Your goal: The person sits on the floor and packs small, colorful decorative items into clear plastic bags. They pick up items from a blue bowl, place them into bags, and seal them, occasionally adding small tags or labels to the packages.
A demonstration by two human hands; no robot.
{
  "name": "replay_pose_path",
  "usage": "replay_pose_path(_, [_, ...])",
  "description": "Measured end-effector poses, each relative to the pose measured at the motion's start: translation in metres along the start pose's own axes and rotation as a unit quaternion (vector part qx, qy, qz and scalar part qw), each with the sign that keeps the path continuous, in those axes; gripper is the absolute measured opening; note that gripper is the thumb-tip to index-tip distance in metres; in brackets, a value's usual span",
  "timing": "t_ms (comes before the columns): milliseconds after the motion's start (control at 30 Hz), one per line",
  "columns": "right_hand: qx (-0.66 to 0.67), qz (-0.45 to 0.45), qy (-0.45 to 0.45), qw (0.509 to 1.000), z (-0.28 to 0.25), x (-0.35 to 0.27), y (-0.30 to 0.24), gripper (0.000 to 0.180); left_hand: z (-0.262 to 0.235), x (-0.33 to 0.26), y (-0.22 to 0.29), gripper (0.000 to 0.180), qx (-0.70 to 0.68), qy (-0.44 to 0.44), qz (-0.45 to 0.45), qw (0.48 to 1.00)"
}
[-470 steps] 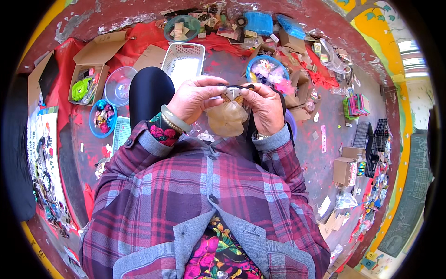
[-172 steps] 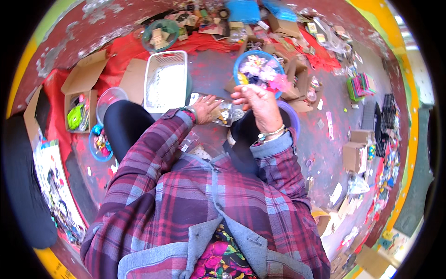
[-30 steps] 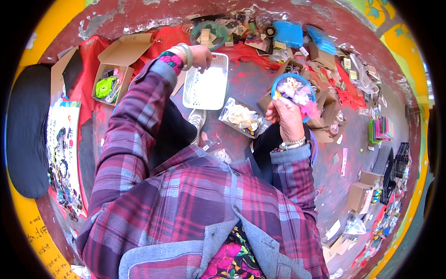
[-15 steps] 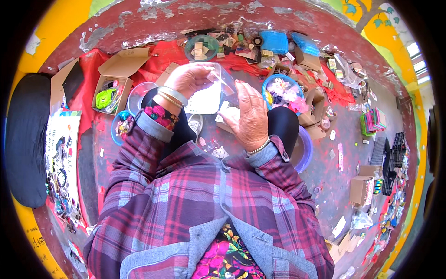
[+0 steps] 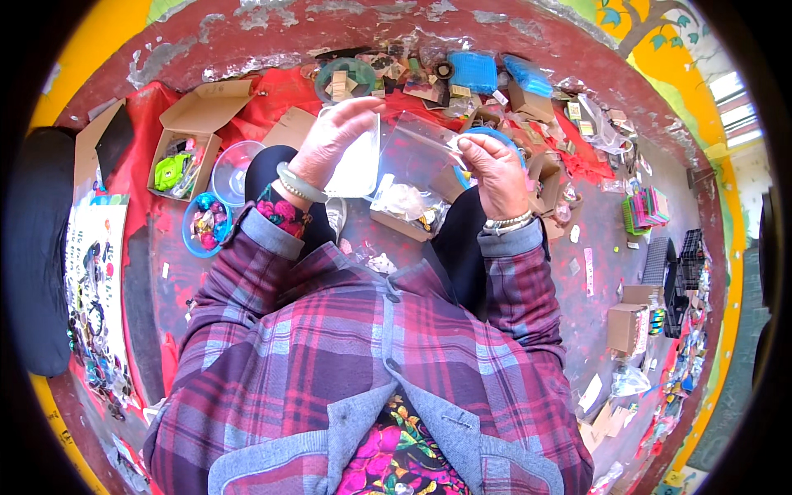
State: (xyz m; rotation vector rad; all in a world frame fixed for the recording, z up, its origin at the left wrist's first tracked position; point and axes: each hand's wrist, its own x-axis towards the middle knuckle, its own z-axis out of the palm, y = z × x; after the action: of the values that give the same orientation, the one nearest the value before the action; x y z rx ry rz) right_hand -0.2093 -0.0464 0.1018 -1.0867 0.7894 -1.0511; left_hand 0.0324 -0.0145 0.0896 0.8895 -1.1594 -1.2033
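Observation:
A clear plastic bag (image 5: 412,147) hangs in the air in front of me, tilted. My right hand (image 5: 498,173) pinches its right edge between thumb and fingers. My left hand (image 5: 340,139) is to the left of the bag, its fingers stretched out and apart from it, with nothing visible in them. Beneath the left hand is a flat white panel (image 5: 356,165). Under the bag, between my knees, stands a small open cardboard box (image 5: 398,224) with whitish, fluffy-looking items (image 5: 403,200) in it, partly seen through the plastic.
To the left are a clear basin (image 5: 235,169), a blue basin (image 5: 193,239) of small colourful items and an open carton (image 5: 210,157). Behind stands a green basin (image 5: 322,81); blue packs (image 5: 473,73) lie farther right. Colourful baskets (image 5: 645,211) and cartons (image 5: 627,328) stand at the right.
My left hand has let go of the bag and opened. My right hand has moved right, now pinching the bag's edge, so the bag spreads wider over the box. The view has shifted slightly.

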Motion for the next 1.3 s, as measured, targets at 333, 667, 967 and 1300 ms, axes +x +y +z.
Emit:
replay_pose_path(333, [-0.126, -0.058, -0.110, 0.984, 0.028, -0.001, -0.017, 0.018, 0.018, 0.008, 0.001, 0.020, 0.031, -0.175, -0.069, 0.982])
replay_pose_path(667, [-0.344, -0.267, -0.136, 0.890, 0.040, 0.006, -0.027, 0.010, 0.024, 0.002, 0.001, 0.018, 0.042, -0.151, -0.013, 0.988])
replay_pose_path(967, [-0.292, -0.240, -0.047, 0.925, 0.030, 0.005, -0.053, 0.009, 0.015, -0.022, -0.021, 0.019, 0.030, -0.196, -0.178, 0.964])
replay_pose_path(1300, [-0.039, -0.230, 0.085, 0.969, -0.034, 0.018, -0.097, 0.016, -0.039, -0.054, -0.065, 0.019, 0.297, -0.142, -0.250, 0.911])
